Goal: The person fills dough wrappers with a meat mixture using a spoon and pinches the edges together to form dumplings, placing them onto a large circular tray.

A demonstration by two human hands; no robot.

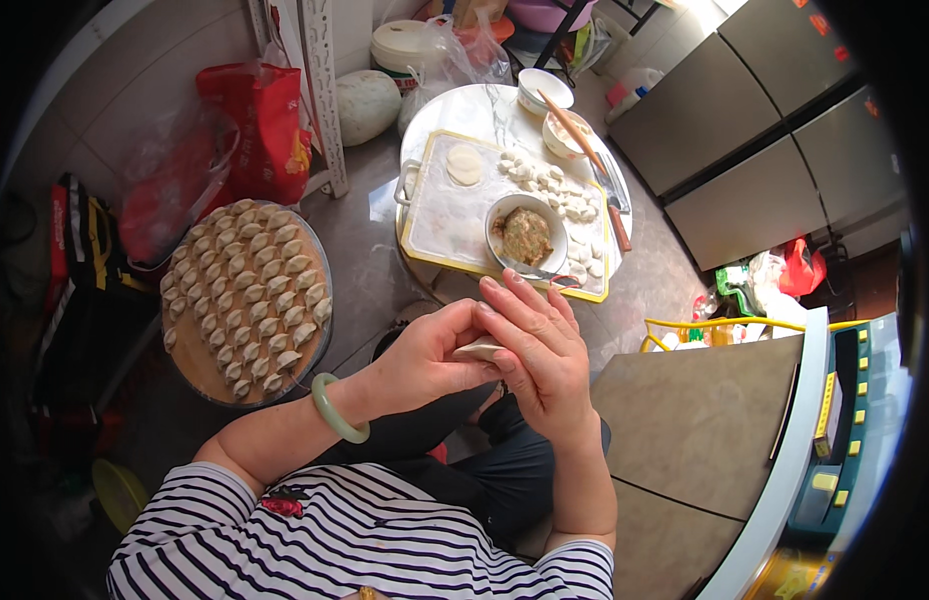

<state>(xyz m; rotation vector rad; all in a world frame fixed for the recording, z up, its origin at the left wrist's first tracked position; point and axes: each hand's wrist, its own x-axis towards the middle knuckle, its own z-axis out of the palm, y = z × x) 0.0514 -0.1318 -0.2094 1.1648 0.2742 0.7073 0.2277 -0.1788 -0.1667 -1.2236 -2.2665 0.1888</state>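
A dumpling (479, 349) is pinched between my two hands, its pale dough edge showing between the fingers. My left hand (446, 345) grips it from the left, a jade-green bangle on that wrist. Over its right end bend the fingers of my right hand (543, 349). Just beyond my hands, a white bowl of minced filling (524, 232) with a flat metal spreader (536, 271) in it sits on a floured board (442, 232). A few round wrappers (464, 165) lie flat there, and several small dough pieces (558, 191) are spread along the board's right side.
Rows of folded dumplings (254, 281) cover most of a round tray (187, 367) at left. Behind the board on the round table (449, 112) are two bowls (545, 88), a rolling pin (569, 127) and a knife (618, 225). A refrigerator (704, 112) stands at right, a cabinet (682, 420) nearer.
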